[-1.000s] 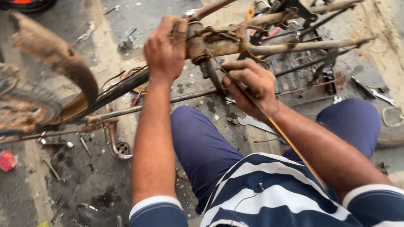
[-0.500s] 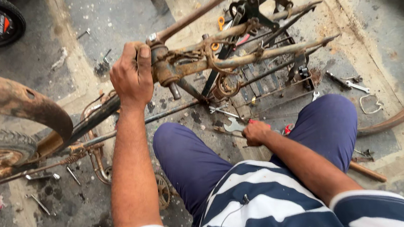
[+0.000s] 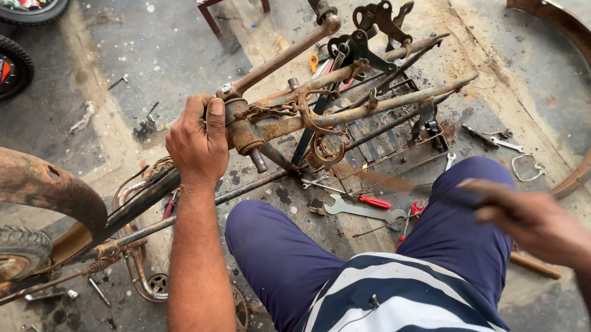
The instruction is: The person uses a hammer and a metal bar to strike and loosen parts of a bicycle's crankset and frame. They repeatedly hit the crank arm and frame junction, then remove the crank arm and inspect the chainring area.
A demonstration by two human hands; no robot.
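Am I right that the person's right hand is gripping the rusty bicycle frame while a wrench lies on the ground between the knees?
Not quite: the head view shows the left hand gripping the rusty bicycle frame. The wrench does lie on the ground between the knees.

The left hand [image 3: 198, 143] grips the rusty bicycle frame [image 3: 348, 114] near its bracket. The right hand [image 3: 532, 219], blurred, holds a thin tool [image 3: 398, 183] above the knee. Wrenches [image 3: 357, 210] lie on the floor.

Passage at twelve o'clock is blocked by the rusty bicycle frame [image 3: 320, 117]. Tools such as a spanner [image 3: 365, 210] are strewn between the knees. Open floor [image 3: 154, 49] is left at eleven o'clock.
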